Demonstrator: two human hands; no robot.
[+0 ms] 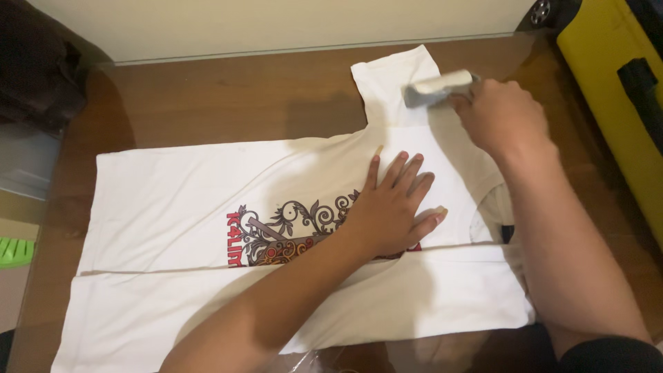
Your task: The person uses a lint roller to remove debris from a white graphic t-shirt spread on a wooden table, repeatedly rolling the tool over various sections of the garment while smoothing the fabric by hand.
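Two hands on white shirt (207, 186), spread flat across table (228, 97). My left hand (390, 207) presses chest, fingers released and splayed. My right hand (501, 114) clenches grey pad (435, 88) over sleeve. I judge: pin firmly, stroke outward, avoid creases.

A brown wooden worktop (228, 103) under a glossy clear sheet fills the view, catching soft indoor light. A pale wall (276, 24) runs along its far edge. A yellow suitcase (608, 90) stands at right; a dark bag (34, 69) and a green object (14, 250) sit at left.
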